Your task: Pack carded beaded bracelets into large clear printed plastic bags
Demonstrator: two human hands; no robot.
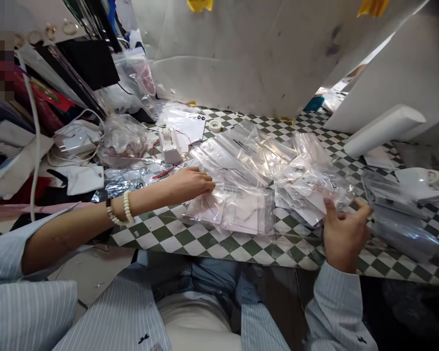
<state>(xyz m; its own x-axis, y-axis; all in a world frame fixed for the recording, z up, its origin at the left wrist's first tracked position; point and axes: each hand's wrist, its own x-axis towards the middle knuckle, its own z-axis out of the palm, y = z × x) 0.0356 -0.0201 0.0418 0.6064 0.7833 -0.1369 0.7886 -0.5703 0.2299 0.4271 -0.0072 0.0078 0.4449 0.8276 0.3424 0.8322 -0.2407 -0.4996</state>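
A spread of clear plastic bags [237, 204] holding white paper cards lies on the green-and-white checkered tabletop [157, 234]. My left hand [190, 184] rests on the near bags, its fingertips on the plastic. A white bead bracelet [126, 207] circles that wrist. To the right, my right hand [346, 234] is raised, with thumb and fingers spread at the lower edge of a second heap of bags [309, 187]. Whether those fingers pinch the plastic is hidden.
A white plastic dispenser [170, 145] and a roll of clear tape [215, 125] stand behind the bags. Dark glossy bags [400, 219] lie at right, beside a white foam block [384, 130]. Bags, cables and papers [76, 146] crowd the left. A white board [241, 53] rises behind.
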